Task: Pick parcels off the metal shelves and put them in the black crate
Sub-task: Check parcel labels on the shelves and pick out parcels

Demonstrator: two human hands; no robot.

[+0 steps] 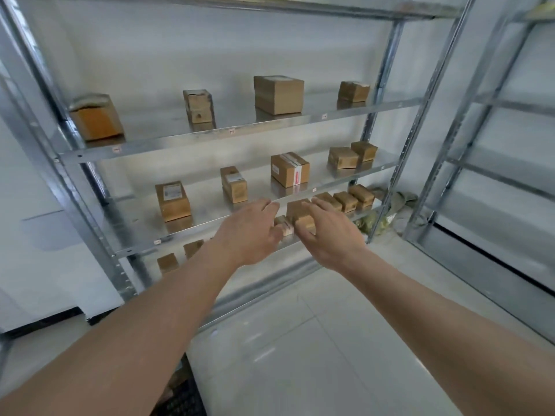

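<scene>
Both hands are stretched toward small cardboard parcels (pixel 289 217) on a low metal shelf (pixel 144 247). Left hand (pixel 250 232) and right hand (pixel 327 232) fingers are spread, gripping nothing. One parcel should be enclosed squarely from both sides.

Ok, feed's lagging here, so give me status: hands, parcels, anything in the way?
Left hand and right hand open, reaching for small parcels on lower shelf. Nothing gripped yet. Black crate barely visible at bottom edge. Path clear.
</scene>
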